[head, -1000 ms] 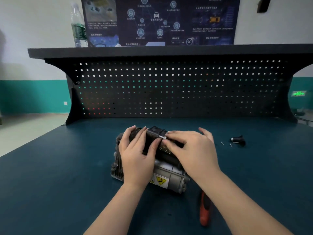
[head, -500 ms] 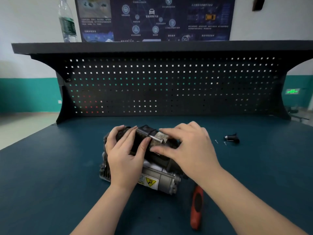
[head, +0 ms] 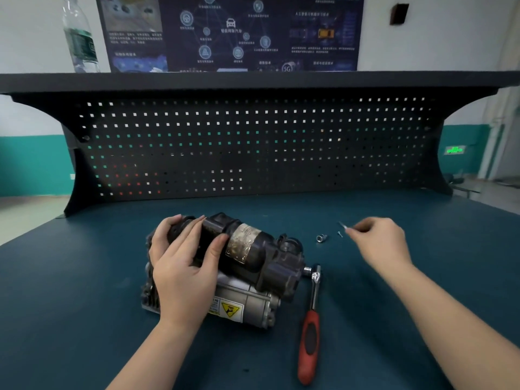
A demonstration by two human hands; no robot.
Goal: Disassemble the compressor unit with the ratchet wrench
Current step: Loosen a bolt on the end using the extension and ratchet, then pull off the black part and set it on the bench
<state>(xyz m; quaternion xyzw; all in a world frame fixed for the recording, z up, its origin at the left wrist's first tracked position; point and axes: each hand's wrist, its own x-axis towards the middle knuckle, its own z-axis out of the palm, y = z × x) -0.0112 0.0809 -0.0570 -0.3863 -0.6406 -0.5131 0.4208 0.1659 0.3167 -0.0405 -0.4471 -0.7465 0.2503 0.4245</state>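
A: Frankly, what worried me was the small screw point(head: 341, 225) in the right hand point(head: 378, 244). The grip was pinched on it with fingertips only, out over the tabletop point(head: 84, 305) to the right of the compressor unit point(head: 253, 266), near a loose screw point(head: 340, 234) and a small metal socket point(head: 321, 238).

B: So it could have slipped and rolled?

A: I judged so. A part that tiny, dropped on a dark blue surface, would have been hard to find again.

B: And the left hand point(head: 184, 266)?

A: Its grip was spread over the black cylinder on top of the unit, fingers curled round the far end, thumb on the near side. If that hold had eased, the unit might have rocked on its base.

B: Where was the unit?

A: It sat in the middle of the tabletop, near the front edge. A dark plastic body with a worn, peeling label lay over a grey metal motor bearing a yellow warning sticker, with a finned plate at the left end.

B: The ratchet wrench point(head: 311, 322)?

A: It lay beside the unit's right end, head apparently seated on a fitting, with its red handle toward the person. A stray elbow could have knocked it off
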